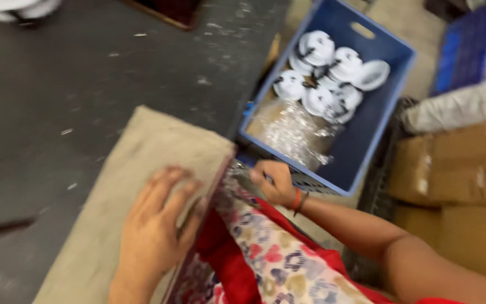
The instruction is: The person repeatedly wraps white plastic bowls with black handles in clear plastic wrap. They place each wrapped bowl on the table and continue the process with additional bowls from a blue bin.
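Padded board: a flat slab (142,169) covered in coarse beige cloth lies across the person's lap, its far edge pointing toward the dark floor (85,67).
Left hand: the left hand (158,225) lies palm down on the near corner of the slab, fingers spread and curling over the edge; a flat, open grip that presses rather than clasps.
Right hand: the right hand (274,181) sits just beyond the slab's right corner, at the near rim of the crate, fingers curled; motion blur hides whether this grip holds anything, so I cannot tell.
Wrist: orange and dark bangles (298,201) ring the right wrist.
Crate: a blue plastic crate (375,118) stands just past the right hand, holding white round fittings (324,73) at its far end and a crinkled clear plastic bag (293,132) nearer the hand.
Handling: the slab looks stiff and fairly light, its rough cloth unlikely to slip; the long edges near the corners seem the best places to take hold.
Clothing: floral fabric over red (271,264) lies below both hands.
Right of the hand: brown cardboard boxes (451,169) are stacked beside the crate.
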